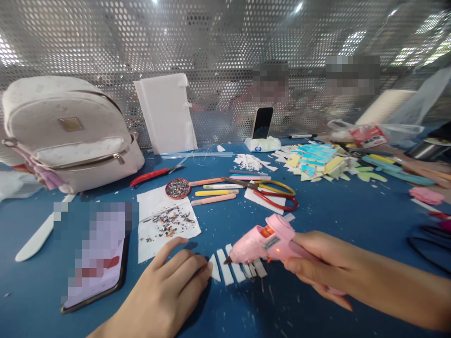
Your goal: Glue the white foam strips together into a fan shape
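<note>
My right hand [326, 267] is wrapped round the handle of a pink hot glue gun [262, 241], whose small orange light shows. The gun points left, and its dark nozzle is over a short row of white strips [224, 267]; whether it touches them I cannot tell. My left hand [169, 286] rests palm down on the blue table, fingers bent and apart, the fingertips at the leftmost strip. Just beyond that hand lies a white sheet [190, 220] scattered with small dark and orange bits, a round red-rimmed dish [178, 188] of similar bits at its top edge.
Scissors [276, 195] and several markers [216, 193] lie mid-table. Red-handled pliers [151, 176], a cream backpack [70, 136] and a large phone [100, 253] are left. Behind are a propped phone [263, 123], cut paper pieces [313, 159] and a perforated metal screen [218, 47].
</note>
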`<state>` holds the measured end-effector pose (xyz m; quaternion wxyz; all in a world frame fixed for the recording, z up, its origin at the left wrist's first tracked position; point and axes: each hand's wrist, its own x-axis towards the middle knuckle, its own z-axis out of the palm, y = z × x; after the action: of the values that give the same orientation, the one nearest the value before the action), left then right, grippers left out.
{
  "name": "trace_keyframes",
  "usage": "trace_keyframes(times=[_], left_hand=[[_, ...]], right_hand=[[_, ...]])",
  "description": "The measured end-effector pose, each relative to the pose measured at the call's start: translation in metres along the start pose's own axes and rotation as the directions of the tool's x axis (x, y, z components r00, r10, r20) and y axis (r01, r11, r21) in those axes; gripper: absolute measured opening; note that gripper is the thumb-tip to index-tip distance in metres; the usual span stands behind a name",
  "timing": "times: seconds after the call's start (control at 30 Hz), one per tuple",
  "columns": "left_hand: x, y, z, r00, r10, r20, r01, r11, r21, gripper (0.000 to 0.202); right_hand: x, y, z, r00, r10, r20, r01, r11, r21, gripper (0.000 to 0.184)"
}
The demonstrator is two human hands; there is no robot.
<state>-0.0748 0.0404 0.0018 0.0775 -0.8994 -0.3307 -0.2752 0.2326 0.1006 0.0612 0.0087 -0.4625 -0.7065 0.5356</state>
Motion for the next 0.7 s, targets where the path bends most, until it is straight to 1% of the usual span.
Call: trace_keyframes(times=[0.23, 0.37, 0.53, 0.7], left_hand=[[-0.0016, -0.0008, 0.0002, 1.000, -0.009, 0.006, 0.009, 1.000, -0.010, 0.033], [0.0005, -0.0009, -0.0009, 1.000, -0.003, 0.005, 0.003, 1.000, -0.009, 0.034], [0.0014, 0.0000, 0.0006, 1.000, 0.005, -0.003, -0.005, 1.000, 0.007, 0.034], [-0.0010, -0.0003, 0.0012, 1.000, -0.002, -0.008, 0.002, 1.000, -0.001, 0.033]], right_hand=[[-0.0026, 0.0044, -0.0015, 0.999, -0.010, 0.040, 0.010, 1.000, -0.012, 0.039], [-0.0058, 0.0027, -0.0009, 1.000, -0.006, 0.001, 0.006, 1.000, -0.028, 0.040], [-0.0044, 0.0007, -0.0013, 0.999, 0.028, -0.030, -0.029, 0.999, -0.029, 0.040], [-0.0022, 0.0017, -0.0013, 1.000, 0.002, -0.028, -0.002, 1.000, -0.002, 0.041]])
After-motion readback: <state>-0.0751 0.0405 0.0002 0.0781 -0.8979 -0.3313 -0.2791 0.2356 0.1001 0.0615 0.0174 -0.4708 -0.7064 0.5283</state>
